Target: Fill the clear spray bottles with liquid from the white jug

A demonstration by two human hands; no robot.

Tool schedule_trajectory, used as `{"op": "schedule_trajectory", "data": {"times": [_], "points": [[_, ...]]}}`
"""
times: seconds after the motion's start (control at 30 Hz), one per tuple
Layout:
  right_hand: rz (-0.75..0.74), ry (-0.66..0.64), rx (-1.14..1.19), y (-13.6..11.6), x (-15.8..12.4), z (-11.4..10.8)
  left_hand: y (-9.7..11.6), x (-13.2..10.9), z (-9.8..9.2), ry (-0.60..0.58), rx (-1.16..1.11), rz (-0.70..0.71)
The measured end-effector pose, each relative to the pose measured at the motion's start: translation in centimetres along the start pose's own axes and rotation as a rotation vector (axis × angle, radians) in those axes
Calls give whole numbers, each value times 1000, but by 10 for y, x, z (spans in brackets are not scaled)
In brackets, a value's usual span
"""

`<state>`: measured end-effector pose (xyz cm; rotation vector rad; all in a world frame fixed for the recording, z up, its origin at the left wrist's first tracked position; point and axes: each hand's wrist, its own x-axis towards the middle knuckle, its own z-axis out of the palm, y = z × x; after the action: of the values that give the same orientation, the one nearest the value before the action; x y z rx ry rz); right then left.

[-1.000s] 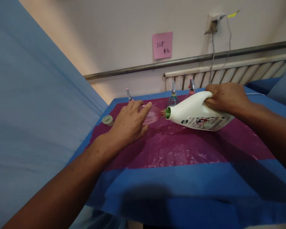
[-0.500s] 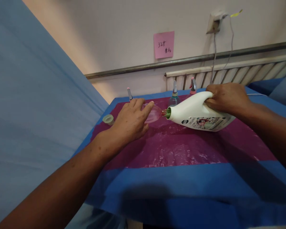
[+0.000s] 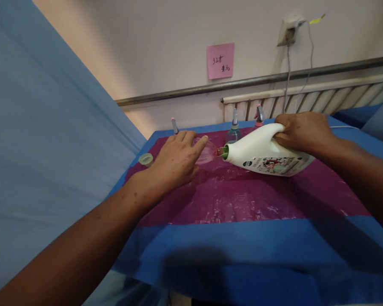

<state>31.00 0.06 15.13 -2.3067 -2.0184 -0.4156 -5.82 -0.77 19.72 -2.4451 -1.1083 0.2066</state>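
My right hand [image 3: 301, 131] is closed round the handle of a white detergent jug [image 3: 258, 151], which lies tilted on its side with its green-lined mouth facing left. My left hand [image 3: 178, 157] grips a clear pinkish bottle [image 3: 208, 152], tipped over so its neck points right. The bottle's neck meets the jug's mouth; whether liquid is flowing there cannot be made out. The hand hides the left part of the bottle. Left of it stands a pale greenish cap [image 3: 146, 160]. A grey spray trigger [image 3: 174, 126] shows behind my left fingers.
A teal spray bottle [image 3: 233, 134] and a pink-collared spray bottle [image 3: 259, 117] stand behind the jug. Shiny magenta sheeting [image 3: 230, 204] covers part of the blue-draped table [image 3: 242, 238]. A blue curtain [image 3: 44, 127] hangs at left; a pipe [image 3: 185, 90] and radiator [image 3: 325, 100] line the wall.
Hardly anything differs: both hands keep their holds, and the jug and bottle stay mouth to mouth. The whole view has shifted very slightly.
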Motion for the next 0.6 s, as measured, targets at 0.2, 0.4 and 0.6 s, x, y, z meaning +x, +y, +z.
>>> {"op": "schedule_trajectory", "data": {"times": [0.2, 0.4, 0.6], "points": [[1, 3, 15, -1, -1, -1, 0, 2, -3, -4, -13, 1], [9, -14, 8, -3, -1, -4, 0, 4, -5, -5, 3, 9], [2, -19, -1, -3, -1, -4, 0, 5, -5, 14, -21, 24]]}}
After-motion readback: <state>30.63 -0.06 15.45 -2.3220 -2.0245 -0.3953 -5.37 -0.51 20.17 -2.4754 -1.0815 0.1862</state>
